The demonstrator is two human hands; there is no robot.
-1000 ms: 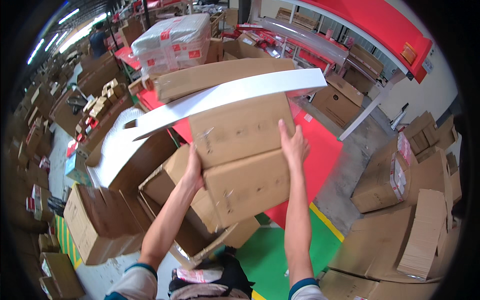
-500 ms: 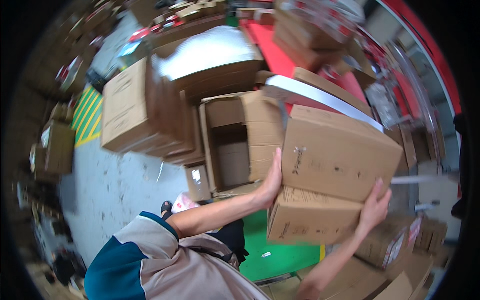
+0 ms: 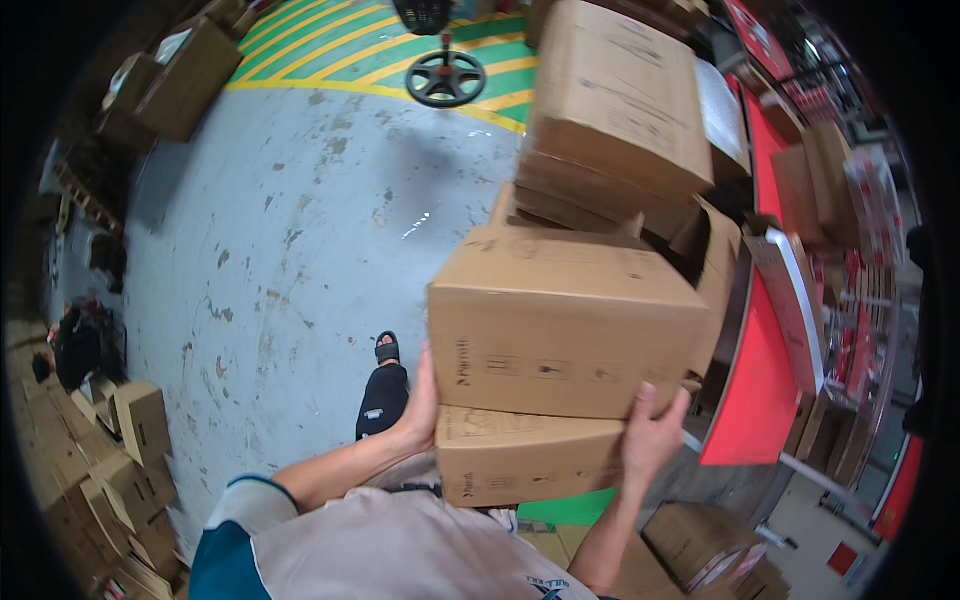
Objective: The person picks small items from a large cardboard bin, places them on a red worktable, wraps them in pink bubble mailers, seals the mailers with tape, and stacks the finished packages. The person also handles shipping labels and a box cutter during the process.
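Close in, two stacked cardboard boxes held against the chest: lower box (image 3: 525,455), upper box (image 3: 565,320) resting on it. Left hand (image 3: 420,405) flat on the stack's left side, fingers together, pressing inward. Right hand (image 3: 650,435) on the right front corner, fingers (image 3: 640,403) spread upward across both boxes. Sandalled foot (image 3: 386,350) on grey concrete floor (image 3: 280,230) below. Beyond, stack of flattened cartons (image 3: 620,110); red surface (image 3: 755,390) to the right. Farther off, black wheeled base (image 3: 445,78) on green-yellow striped floor.

Bare grey floor (image 3: 300,230) lies left; stacked cartons (image 3: 620,110) crowd right.
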